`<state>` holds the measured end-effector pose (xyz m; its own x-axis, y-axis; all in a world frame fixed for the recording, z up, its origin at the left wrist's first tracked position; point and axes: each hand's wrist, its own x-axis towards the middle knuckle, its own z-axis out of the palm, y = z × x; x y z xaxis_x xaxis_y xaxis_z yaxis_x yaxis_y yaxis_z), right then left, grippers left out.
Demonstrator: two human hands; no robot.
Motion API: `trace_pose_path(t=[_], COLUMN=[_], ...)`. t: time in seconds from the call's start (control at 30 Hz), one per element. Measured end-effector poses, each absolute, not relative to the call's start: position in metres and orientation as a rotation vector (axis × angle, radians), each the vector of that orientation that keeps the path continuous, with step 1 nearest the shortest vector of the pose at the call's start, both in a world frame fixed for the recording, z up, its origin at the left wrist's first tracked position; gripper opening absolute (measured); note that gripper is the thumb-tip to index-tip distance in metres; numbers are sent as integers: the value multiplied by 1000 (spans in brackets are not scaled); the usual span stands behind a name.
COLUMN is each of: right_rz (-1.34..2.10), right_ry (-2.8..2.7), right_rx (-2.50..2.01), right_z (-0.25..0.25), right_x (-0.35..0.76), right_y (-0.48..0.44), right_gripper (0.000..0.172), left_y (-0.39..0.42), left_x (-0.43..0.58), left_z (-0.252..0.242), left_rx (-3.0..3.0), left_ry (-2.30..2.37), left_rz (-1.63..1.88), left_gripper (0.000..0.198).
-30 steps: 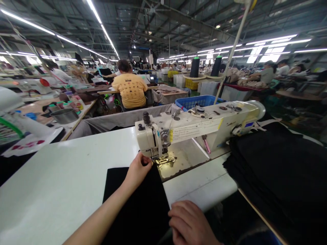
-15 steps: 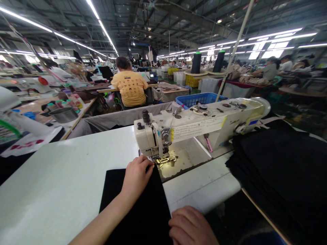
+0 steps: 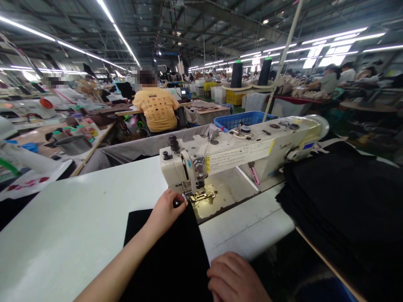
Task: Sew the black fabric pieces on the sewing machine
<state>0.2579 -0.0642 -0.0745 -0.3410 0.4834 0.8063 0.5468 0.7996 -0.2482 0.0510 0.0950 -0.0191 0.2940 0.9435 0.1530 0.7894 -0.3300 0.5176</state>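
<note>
A piece of black fabric (image 3: 170, 251) lies on the white table, its far right corner at the needle area of the sewing machine (image 3: 233, 147). My left hand (image 3: 166, 207) rests over that corner, thumb and forefinger pinched on the fabric edge beside the presser foot. Something small and white shows at those fingertips, too small to name. Lower down, my right hand (image 3: 234, 277) has its fingers curled on the right edge of the same fabric; its thumb is hidden. The lit metal guide (image 3: 203, 196) sits just right of my left fingertips.
A stack of black fabric pieces (image 3: 340, 197) lies to the right. Pink-handled snips (image 3: 254, 174) and a white stick-like tool (image 3: 247, 178) rest by the machine. Behind it stand a blue basket (image 3: 233, 121) and thread cones (image 3: 236, 74). A person in a yellow shirt (image 3: 155, 108) sits ahead.
The camera view has shifted slightly. Both hands keep nearly the same places on the black fabric, the left fingertips still beside the presser foot.
</note>
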Motion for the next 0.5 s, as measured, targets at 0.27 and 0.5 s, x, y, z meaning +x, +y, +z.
trace_pose_path(t=[0.27,0.5], right_rz=[-50,-50], right_ry=[-2026,-2046], right_rx=[-765,-776], right_z=[-68,-64], right_x=[258,259], right_y=[-62,-57], right_gripper=[25,28], left_y=[105,108], left_x=[54,53], left_z=[-15,-17], left_rx=[2218,2277], left_ry=[1568,1559], left_rz=[556,577], left_gripper=[21,21])
